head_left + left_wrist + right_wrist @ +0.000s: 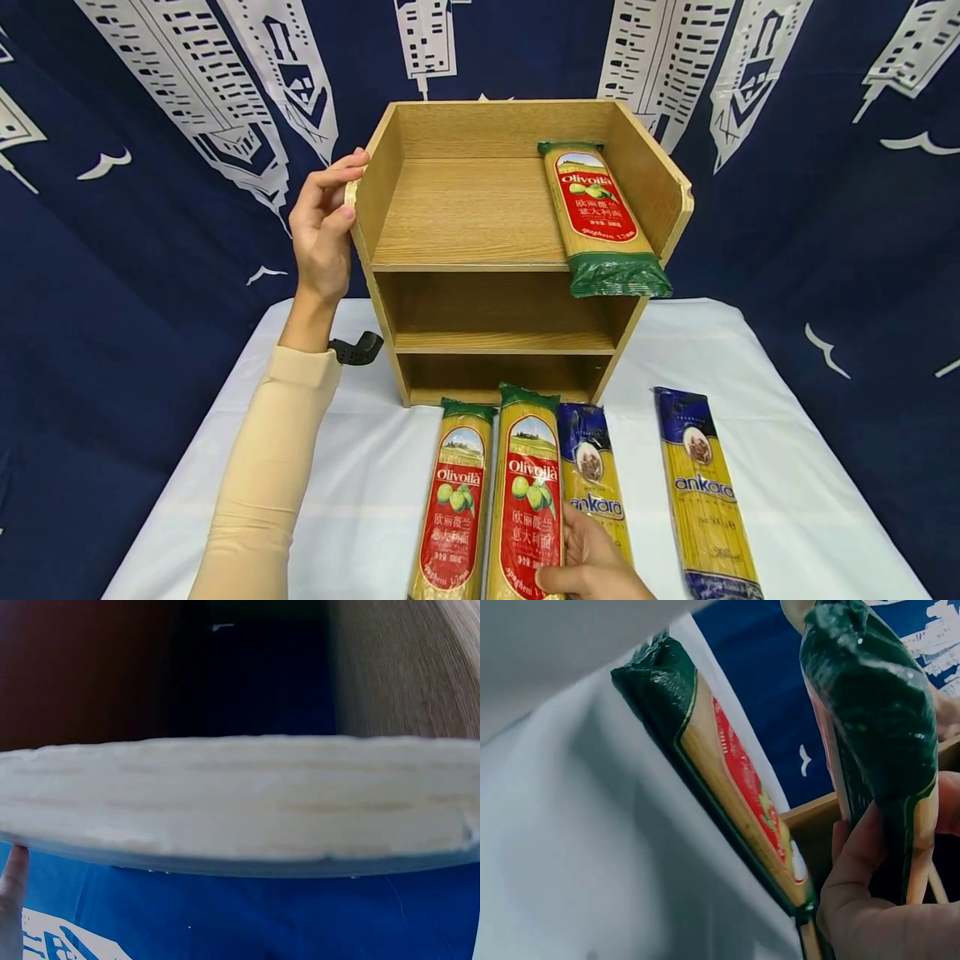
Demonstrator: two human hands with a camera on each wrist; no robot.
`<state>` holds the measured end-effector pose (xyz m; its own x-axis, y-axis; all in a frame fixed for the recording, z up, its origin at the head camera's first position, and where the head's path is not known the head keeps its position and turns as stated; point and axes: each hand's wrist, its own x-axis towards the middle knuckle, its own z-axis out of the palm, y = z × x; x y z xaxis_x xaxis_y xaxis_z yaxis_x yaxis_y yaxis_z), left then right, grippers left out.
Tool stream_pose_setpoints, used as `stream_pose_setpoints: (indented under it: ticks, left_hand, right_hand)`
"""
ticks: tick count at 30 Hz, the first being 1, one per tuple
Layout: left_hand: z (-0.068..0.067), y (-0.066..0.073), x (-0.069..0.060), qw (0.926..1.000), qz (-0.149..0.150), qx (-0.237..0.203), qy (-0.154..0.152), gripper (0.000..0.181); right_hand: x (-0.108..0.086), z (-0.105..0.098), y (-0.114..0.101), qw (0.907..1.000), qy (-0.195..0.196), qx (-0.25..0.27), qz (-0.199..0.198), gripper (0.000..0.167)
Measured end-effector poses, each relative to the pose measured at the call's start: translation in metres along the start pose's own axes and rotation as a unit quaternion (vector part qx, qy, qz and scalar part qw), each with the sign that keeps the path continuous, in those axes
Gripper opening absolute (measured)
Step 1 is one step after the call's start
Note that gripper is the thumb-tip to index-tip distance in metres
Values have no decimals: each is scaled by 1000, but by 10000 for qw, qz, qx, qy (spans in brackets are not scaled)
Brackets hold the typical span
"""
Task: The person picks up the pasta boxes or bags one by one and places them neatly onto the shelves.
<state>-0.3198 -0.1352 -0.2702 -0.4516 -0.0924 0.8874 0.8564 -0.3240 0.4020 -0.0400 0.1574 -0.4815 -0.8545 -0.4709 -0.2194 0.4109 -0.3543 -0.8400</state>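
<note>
A small wooden shelf (480, 208) stands upright at the centre. My left hand (324, 229) grips the front edge of its left side panel; the left wrist view shows that edge (247, 802) up close, with one fingertip (13, 889) below it. With my right hand (592, 558) I hold a green-ended Olivoilà spaghetti pack (531, 500), thumb across its front. In the right wrist view the held pack (877, 705) is raised off the table. A second Olivoilà pack (453, 508) lies just left of it. Another Olivoilà pack (596, 200) lies on the top shelf, against the right side.
Partly behind my right hand, a blue-ended Ankara spaghetti pack (588, 458) lies on the white-covered table (360, 500). A second Ankara pack (705, 500) is farther right. The shelf has two lower compartments. A dark blue patterned curtain (787, 217) hangs behind.
</note>
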Motion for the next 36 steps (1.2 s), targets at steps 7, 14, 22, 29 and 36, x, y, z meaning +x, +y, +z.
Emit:
stream_pose_setpoints:
  ticks: [7, 14, 22, 29, 36]
  left_hand:
    - [0, 0, 1, 10000, -7, -23, 5, 39]
    - [0, 1, 0, 10000, -18, 23, -8, 39]
    - [-1, 1, 0, 10000, 19, 55, 0, 39]
    - [-1, 2, 0, 10000, 6, 24, -2, 39]
    - [0, 1, 0, 10000, 39, 4, -41, 39]
  right_hand:
    - [-12, 11, -15, 9996, -120, -100, -242, 97]
    - [-20, 23, -37, 9987, -448, 88, -243, 95]
    - [-28, 37, -62, 9969, -628, 433, -176, 99]
    - [-37, 50, -87, 9946, -896, 502, -148, 92]
    - [-37, 68, -115, 9920, -782, -223, -970, 89]
